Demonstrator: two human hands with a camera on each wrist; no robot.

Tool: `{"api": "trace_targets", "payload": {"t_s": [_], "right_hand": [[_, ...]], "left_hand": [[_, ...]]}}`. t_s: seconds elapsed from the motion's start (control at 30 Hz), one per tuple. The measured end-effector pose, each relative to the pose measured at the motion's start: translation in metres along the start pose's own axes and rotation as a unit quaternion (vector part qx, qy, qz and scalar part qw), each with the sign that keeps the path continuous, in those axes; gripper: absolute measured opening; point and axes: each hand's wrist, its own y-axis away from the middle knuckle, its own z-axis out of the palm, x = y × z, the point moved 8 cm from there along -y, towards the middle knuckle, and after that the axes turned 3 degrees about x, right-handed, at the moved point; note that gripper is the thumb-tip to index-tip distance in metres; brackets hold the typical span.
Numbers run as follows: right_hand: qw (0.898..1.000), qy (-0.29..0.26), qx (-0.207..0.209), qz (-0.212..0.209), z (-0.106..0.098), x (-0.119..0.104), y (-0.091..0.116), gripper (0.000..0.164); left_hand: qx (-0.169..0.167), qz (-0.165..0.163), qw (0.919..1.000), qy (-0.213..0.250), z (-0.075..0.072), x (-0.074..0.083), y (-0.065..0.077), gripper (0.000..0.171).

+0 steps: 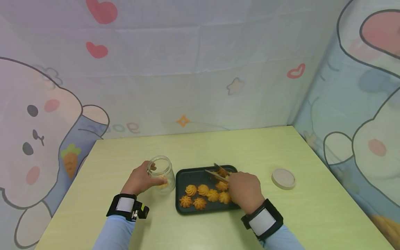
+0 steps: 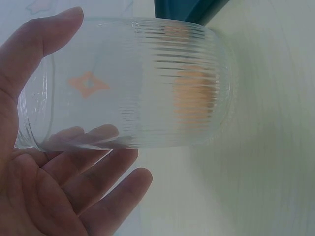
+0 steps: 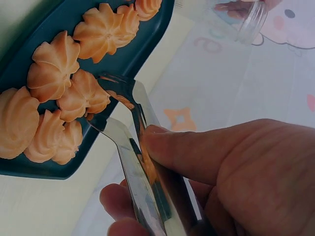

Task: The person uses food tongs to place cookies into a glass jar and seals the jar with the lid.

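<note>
My left hand (image 1: 140, 179) holds a clear glass jar (image 1: 170, 175), thumb on one side and fingers on the other. Through the ribbed lower wall in the left wrist view, a piped butter cookie (image 2: 194, 96) shows blurred near the base. My right hand (image 1: 245, 190) grips metal tongs (image 3: 129, 162) over the dark tray (image 1: 183, 176). The tong tips sit on either side of a cookie (image 3: 83, 95) at the tray's far right; how firmly they touch it, I cannot tell. Several other golden swirled cookies (image 1: 200, 203) lie in the tray, some hidden behind the right hand.
A round white lid (image 1: 283, 178) lies on the pale table (image 1: 312, 215), right of the tray. The jar stands close to the tray's left edge. Behind the table hangs a printed cloth (image 1: 162, 93), and a second printed side (image 1: 343, 166) rises at the right.
</note>
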Motion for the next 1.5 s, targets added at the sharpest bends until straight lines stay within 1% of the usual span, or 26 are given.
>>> {"api": "trace_targets", "payload": {"t_s": [0.2,0.33,0.43,0.9,1.07,1.37,1.5], "right_hand": [[1.0,-0.001,-0.019,0.005,0.003,0.002,-0.001,0.033],[0.999,-0.004,-0.035,0.008,0.005,0.005,-0.002,0.032],[0.999,-0.011,-0.039,0.008,0.006,0.006,-0.002,0.033],[1.0,-0.019,-0.011,0.005,-0.003,0.005,-0.002,0.038],[0.999,-0.03,-0.014,0.007,-0.004,0.005,-0.002,0.043],[0.999,-0.041,-0.001,0.005,-0.004,0.005,-0.002,0.043],[0.999,-0.048,-0.004,0.006,-0.006,0.005,-0.003,0.044]], "left_hand": [[0.0,0.001,1.0,-0.002,-0.001,0.001,0.0,0.08],[0.001,0.001,1.0,-0.003,-0.001,0.001,0.0,0.08],[0.002,0.002,1.0,-0.004,-0.001,0.0,0.0,0.081],[-0.002,-0.004,1.0,0.003,0.0,-0.001,0.0,0.083],[-0.001,-0.003,1.0,0.002,0.0,-0.001,0.0,0.085],[0.001,0.0,1.0,-0.001,0.001,-0.002,0.0,0.082],[0.003,0.0,1.0,0.0,0.0,-0.001,0.0,0.082]]}}
